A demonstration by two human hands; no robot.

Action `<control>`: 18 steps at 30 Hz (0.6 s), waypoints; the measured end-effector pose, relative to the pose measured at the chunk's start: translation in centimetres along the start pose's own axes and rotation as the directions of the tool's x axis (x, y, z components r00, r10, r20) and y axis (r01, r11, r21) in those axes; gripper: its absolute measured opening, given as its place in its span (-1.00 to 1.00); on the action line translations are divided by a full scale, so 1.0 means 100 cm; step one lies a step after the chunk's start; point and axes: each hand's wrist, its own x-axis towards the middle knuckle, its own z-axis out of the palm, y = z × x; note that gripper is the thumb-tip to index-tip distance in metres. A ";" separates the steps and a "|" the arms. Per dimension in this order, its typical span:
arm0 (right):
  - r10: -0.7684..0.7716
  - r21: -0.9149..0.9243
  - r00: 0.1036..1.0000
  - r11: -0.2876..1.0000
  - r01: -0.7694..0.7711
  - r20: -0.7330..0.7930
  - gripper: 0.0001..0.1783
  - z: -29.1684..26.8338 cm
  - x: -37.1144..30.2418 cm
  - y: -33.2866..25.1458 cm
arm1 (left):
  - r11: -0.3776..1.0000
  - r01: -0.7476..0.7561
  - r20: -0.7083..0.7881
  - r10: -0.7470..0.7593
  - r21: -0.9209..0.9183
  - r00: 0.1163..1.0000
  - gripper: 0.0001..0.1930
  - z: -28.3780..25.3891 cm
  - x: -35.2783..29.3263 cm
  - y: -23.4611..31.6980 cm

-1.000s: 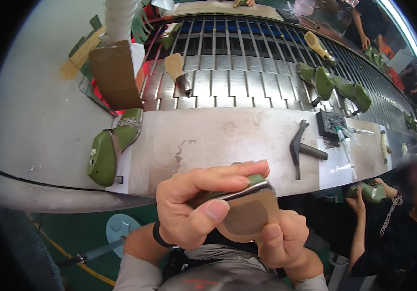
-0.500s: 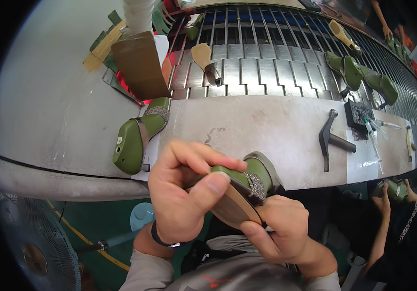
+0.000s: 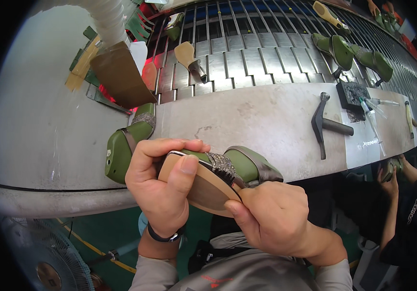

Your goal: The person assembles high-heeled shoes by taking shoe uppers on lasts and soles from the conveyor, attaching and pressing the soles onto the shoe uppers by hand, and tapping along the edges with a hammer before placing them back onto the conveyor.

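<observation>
Above the bench edge I hold a sandal (image 3: 203, 191) built on a green plastic last (image 3: 243, 164), tilted so that its tan sole faces me. A glittery strap crosses the forefoot and a metallic brown strap runs round the heel part. My left hand (image 3: 157, 182) grips the toe end, thumb pressed on the sole and fingers over the far side. My right hand (image 3: 276, 216) is closed at the sole's side edge, thumb on the sole; its other fingertips are hidden. Left of my hands, another sandal on a green last (image 3: 127, 148) lies on the bench.
A hammer (image 3: 325, 125) lies on the bench (image 3: 261, 116) to the right, near a black block (image 3: 353, 94) and several syringes (image 3: 373, 116). Beyond is a slatted metal conveyor (image 3: 247, 63) carrying soles and shoes. A fan (image 3: 48, 257) stands lower left; a co-worker's arm (image 3: 395, 203) shows at right.
The sandal has turned in my hands, so more of its sole faces me and the heel end points further right. My view has shifted somewhat, moving the bench things in the picture.
</observation>
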 end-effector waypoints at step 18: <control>0.149 0.156 0.987 0.978 -0.138 -0.057 -0.81 0.000 0.000 0.004 | 0.997 -0.028 -0.009 0.029 0.075 1.000 -0.83 0.011 0.005 0.008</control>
